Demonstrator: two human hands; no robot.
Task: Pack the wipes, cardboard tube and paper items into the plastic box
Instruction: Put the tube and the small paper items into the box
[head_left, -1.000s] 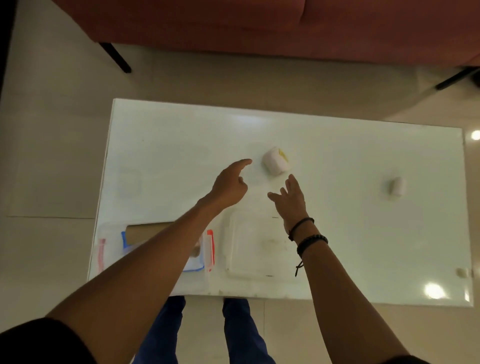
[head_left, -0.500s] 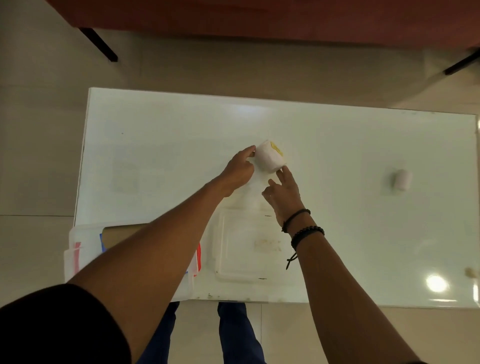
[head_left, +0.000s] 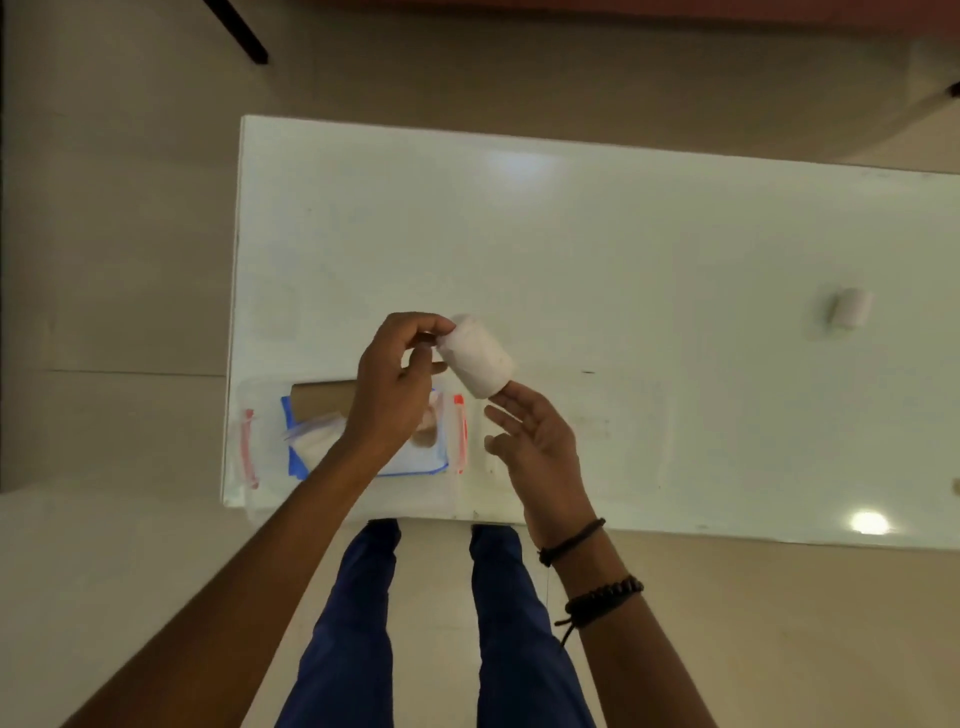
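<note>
My left hand (head_left: 392, 387) is shut on the upper end of a white paper roll (head_left: 478, 358) and holds it tilted in the air above the table's near edge. My right hand (head_left: 537, 449) is just below it, fingers spread, with a fingertip touching the roll's lower end. The clear plastic box (head_left: 248, 447), with red clips, sits at the near left corner, partly under my left hand. In it lie a brown cardboard tube (head_left: 322, 397) and a blue-edged wipes pack (head_left: 415, 465). A second small white roll (head_left: 849, 309) lies on the table far to the right.
The white table (head_left: 623, 234) reaches past the right edge of view. A clear lid (head_left: 613, 441) lies flat to the right of the box. Beyond the table stands a red sofa with a black leg (head_left: 236, 31). My blue-trousered legs are below the near edge.
My left hand has taken the white roll off the table and brought it nearer, above the box's right side. My right hand followed underneath it. The view shifted left.
</note>
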